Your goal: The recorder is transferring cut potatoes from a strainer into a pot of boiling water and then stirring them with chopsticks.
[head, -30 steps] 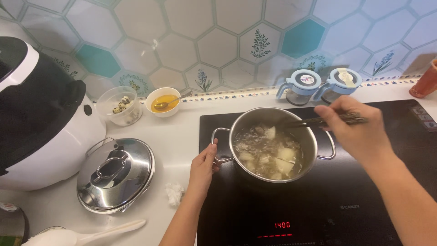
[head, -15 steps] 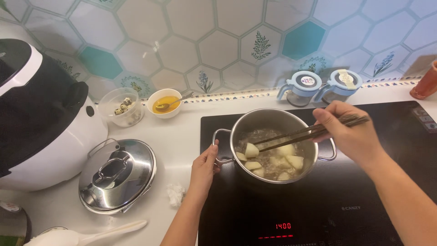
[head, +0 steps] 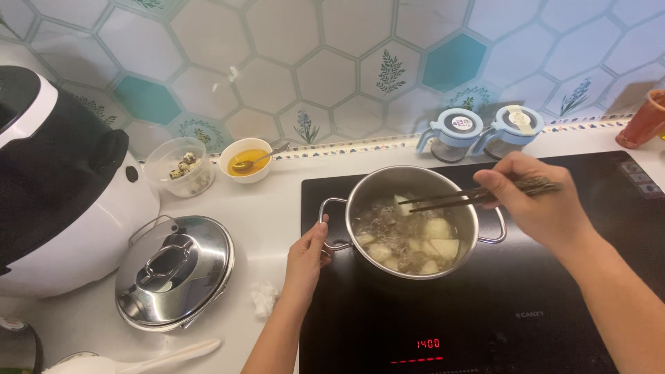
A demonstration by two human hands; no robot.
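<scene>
Wall: hexagon tiles [head: 263, 83], mostly pale, a few teal, some with small plant prints, running behind the whole table.
Table: white top [head: 263, 215], with a black hob [head: 554, 277] set into its right part; a red readout glows at the hob's front edge.
Far left: a black-and-white cooker [head: 62, 187] stands beside a steel lid [head: 173, 270] lying knob up.
Back row: a clear tub [head: 180, 170] of small speckled eggs, then a white bowl [head: 246, 161] of yellow liquid with a spoon in it.
Front: a crumpled tissue [head: 263, 299] just left of the hob.
Left hand [head: 305, 260]: its grip is closed on the pot's left handle.
Pot [head: 412, 221]: steel, on the hob's left part, holding pale chunks in a greyish broth.
Right hand [head: 544, 204]: its grip pinches dark chopsticks [head: 457, 199], whose tips reach over the pot's contents.
Behind the pot: two lidded blue jars [head: 485, 130] against the wall.
Far right: an orange cup [head: 644, 121] at the edge of view.
</scene>
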